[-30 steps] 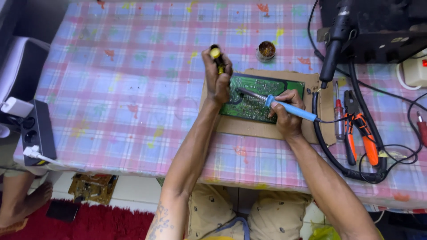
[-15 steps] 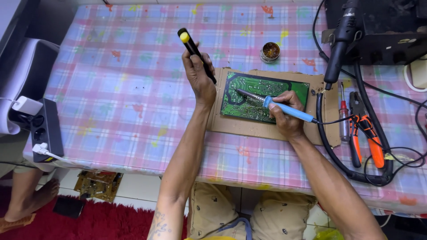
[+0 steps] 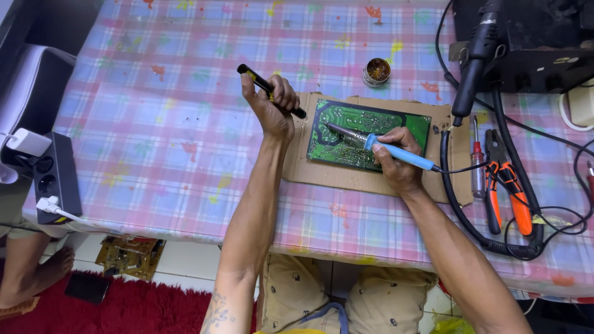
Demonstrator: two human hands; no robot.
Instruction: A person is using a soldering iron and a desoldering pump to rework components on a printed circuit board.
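Note:
A green circuit board (image 3: 352, 133) lies on a sheet of brown cardboard (image 3: 322, 173) on the checked tablecloth. My right hand (image 3: 396, 162) grips a blue-handled soldering iron (image 3: 396, 151), whose metal tip rests on the board's left part. My left hand (image 3: 272, 108) holds a black and yellow desoldering pump (image 3: 260, 82) tilted just left of the board, above the cardboard's left edge.
A small round tin (image 3: 376, 71) sits behind the board. At the right lie orange-handled pliers (image 3: 507, 185), a screwdriver (image 3: 477, 167), black cables (image 3: 470, 222) and a black station with a hot-air wand (image 3: 473, 59). A power strip (image 3: 55, 176) sits at the left edge. Another person's foot (image 3: 37, 278) is on the floor.
My left hand lifted the pump off the board, swung it up and left, then brought it back down beside the board's left edge. The right hand keeps the iron on the board.

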